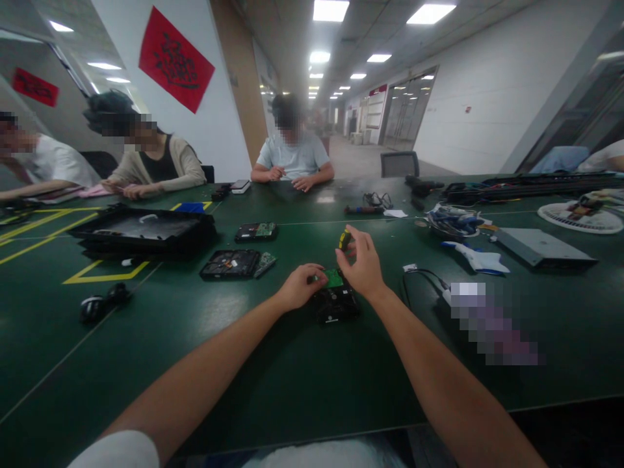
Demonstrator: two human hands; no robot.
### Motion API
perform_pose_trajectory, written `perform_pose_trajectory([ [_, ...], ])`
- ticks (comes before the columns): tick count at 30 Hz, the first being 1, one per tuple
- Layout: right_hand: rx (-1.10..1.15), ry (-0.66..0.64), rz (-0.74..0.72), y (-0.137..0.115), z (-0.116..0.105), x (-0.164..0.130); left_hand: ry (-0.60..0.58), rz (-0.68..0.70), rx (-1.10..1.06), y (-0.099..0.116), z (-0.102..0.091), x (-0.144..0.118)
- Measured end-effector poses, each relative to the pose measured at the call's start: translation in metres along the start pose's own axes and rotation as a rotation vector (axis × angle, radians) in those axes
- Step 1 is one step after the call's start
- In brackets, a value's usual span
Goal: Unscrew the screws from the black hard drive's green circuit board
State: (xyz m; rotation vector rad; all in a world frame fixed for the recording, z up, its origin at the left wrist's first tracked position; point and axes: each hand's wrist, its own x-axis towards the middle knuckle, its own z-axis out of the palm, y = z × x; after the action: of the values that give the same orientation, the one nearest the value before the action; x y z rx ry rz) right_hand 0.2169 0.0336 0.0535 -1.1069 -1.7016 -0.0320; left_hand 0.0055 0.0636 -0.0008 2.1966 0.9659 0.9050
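Observation:
A black hard drive (336,304) with a green circuit board (335,279) at its far end lies on the table in front of me. My left hand (303,286) rests at the drive's left side, fingers curled against the edge by the board. In my right hand (362,263), thumb and fingers close around a screwdriver (344,240) with a yellow and black handle, held upright over the board. Its tip is hidden by the hand or too small to make out.
Two more hard drives (230,264) (256,231) and a loose circuit board (266,264) lie left. A black casing (141,231) stands farther left. To the right are a cable (424,272), a grey metal box (546,247) and bundled wires (453,221). Several people sit across the table.

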Motion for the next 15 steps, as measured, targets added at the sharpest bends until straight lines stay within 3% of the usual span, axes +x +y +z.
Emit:
perform_pose_trajectory([
  [15,-0.005,-0.015,-0.03,0.0008,0.0001,0.0001,0.006,0.012,-0.012,-0.0029,0.0016,0.0019],
])
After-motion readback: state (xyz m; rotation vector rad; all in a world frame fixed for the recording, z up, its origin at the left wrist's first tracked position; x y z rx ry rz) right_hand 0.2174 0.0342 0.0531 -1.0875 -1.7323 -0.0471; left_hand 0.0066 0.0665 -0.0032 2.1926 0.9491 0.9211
